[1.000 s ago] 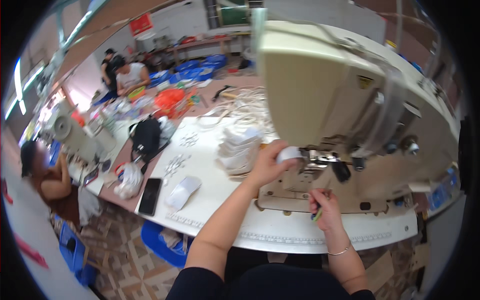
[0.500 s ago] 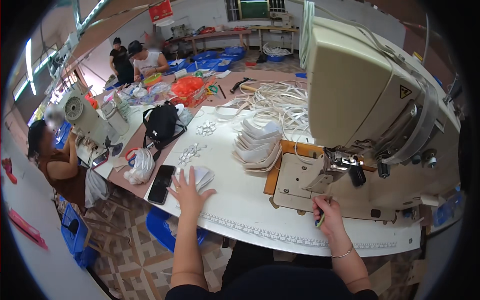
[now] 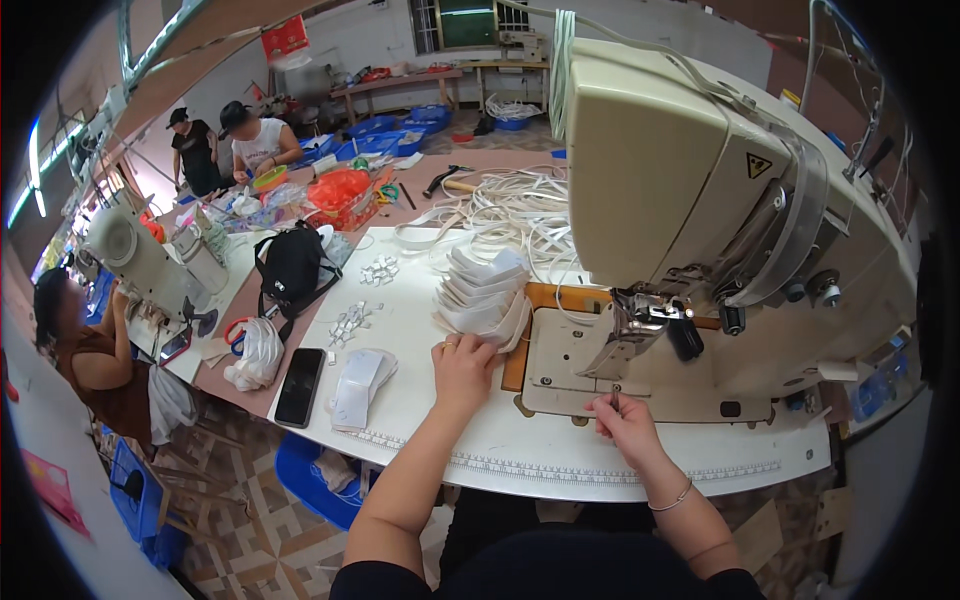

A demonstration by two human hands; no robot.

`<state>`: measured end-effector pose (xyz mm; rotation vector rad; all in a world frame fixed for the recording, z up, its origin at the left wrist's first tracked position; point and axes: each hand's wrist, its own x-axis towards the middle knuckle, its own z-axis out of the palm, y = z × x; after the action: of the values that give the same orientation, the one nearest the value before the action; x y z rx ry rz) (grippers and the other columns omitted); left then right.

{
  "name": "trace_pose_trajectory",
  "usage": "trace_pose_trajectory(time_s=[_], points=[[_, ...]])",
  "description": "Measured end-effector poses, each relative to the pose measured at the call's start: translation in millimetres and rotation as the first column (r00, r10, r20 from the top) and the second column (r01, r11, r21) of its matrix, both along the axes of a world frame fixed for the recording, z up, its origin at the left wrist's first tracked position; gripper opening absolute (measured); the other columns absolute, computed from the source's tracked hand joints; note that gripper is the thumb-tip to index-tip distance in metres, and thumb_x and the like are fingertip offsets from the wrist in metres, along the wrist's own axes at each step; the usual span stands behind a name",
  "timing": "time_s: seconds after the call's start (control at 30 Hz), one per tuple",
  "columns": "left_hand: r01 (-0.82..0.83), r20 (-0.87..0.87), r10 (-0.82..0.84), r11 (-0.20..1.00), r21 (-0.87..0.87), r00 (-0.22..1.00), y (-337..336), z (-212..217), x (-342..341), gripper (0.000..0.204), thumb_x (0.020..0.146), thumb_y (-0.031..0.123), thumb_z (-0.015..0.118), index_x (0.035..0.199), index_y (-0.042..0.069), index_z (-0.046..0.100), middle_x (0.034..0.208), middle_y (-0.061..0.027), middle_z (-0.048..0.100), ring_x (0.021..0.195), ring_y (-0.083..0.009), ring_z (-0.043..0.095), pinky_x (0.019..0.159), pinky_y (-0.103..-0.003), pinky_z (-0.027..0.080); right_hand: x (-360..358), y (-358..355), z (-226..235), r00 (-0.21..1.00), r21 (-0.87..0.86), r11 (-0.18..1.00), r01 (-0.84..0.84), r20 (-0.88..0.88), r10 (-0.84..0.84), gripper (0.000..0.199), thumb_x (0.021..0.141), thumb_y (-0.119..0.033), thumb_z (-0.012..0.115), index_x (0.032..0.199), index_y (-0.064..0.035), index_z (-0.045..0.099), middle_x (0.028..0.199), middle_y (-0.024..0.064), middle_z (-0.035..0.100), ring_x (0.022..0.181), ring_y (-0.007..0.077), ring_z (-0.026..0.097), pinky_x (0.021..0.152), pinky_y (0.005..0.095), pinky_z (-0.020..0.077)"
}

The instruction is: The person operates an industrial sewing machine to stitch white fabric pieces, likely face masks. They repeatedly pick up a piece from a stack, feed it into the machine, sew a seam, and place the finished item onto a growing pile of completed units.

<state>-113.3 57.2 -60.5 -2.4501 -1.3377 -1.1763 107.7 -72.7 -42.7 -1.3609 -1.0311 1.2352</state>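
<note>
My left hand (image 3: 464, 376) is at the near end of a leaning stack of folded white pieces (image 3: 485, 292), which look like fabric or thin sheet. Its fingers are bent over the lowest edges, and the fingertips are partly hidden. In front of the sewing machine's metal plate (image 3: 567, 352), my right hand (image 3: 628, 428) is closed around a small metal-tipped tool (image 3: 616, 391); most of the tool is hidden in the fingers. To the left of my left hand lies a smaller pile of white pieces (image 3: 360, 388), apart from both hands.
The large cream sewing machine (image 3: 650, 160) takes up the right side. A black phone (image 3: 299, 387), small white bits (image 3: 350, 323), a black bag (image 3: 296, 268) and tangled white straps (image 3: 520, 215) lie on the tables. A ruler strip (image 3: 560, 475) follows the front edge. Co-workers sit at the left.
My left hand has left the small pile near the phone and moved right to the tall stack. My right hand stays by the plate, with its tool turned so the metal end shows. The view has shifted.
</note>
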Motion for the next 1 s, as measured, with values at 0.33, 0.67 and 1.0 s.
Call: trace_pose_trajectory(time_s=[0.33,0.67,1.0], points=[[0.691,0.785,-0.033,0.498,-0.524,0.619,-74,14,-18,0.014,0.079,0.008,0.06,0.092,0.003,0.061,0.082,-0.0078,0.06,0.073,-0.017,0.057,0.068,-0.025,0.044,-18,9,29,0.955,0.383,0.921,0.071,0.241,-0.174,0.027,0.079,-0.024,0.063,0.094,-0.0013,0.058,0.06,-0.0028,0.046,0.057,0.0053,0.039,0.055,0.0201,0.0367],[0.6,0.372,-0.486,0.737,-0.311,0.791,-95,8,-7,0.029,0.069,0.011,0.068,0.095,0.004,0.059,0.09,-0.009,0.058,0.082,-0.0243,0.056,0.072,-0.031,0.044,17,-11,-7,0.988,-0.041,0.995,-0.093,0.121,0.097,0.027,0.069,-0.014,0.069,0.091,-0.0016,0.059,0.075,-0.0004,0.054,0.067,0.0077,0.047,0.063,0.0244,0.0415],[0.268,-0.202,-0.285,0.957,-0.107,0.937,-25,-15,-47,0.045,0.067,0.013,0.067,0.109,0.009,0.054,0.099,-0.0091,0.057,0.102,-0.0298,0.05,0.087,-0.044,0.035,29,-16,14,0.647,0.501,0.857,0.121,0.615,-0.451,0.029,0.073,-0.012,0.063,0.097,0.0011,0.055,0.078,0.0089,0.05,0.069,0.0213,0.052,0.064,0.0294,0.0427]])
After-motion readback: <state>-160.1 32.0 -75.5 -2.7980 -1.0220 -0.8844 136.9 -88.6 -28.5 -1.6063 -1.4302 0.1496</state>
